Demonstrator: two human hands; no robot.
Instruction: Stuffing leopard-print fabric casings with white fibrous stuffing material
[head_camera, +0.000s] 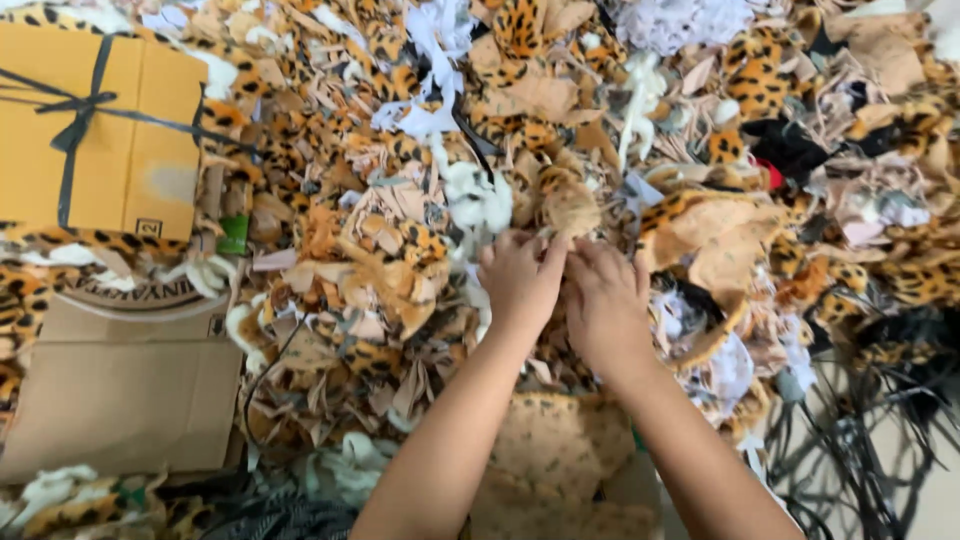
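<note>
- Here, left hand (520, 280) and right hand (605, 300) lie side by side, fingers curled, pinching a tan fuzzy scrap (570, 208) at its near edge.
- Scrap sits mid-heap, amid leopard-print offcuts (400, 240).
- Yellow box (95, 130) far left, cardboard (120, 400) near left.

Bright, even daylight, soft faint shadows, no glare, slight motion blur throughout, detail smeared and stretched toward the edges

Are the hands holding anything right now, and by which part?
Both hands, left hand and right hand, pinch a tan fabric scrap at its lower edge, above the scrap pile. The exact grip cannot be told.
</note>
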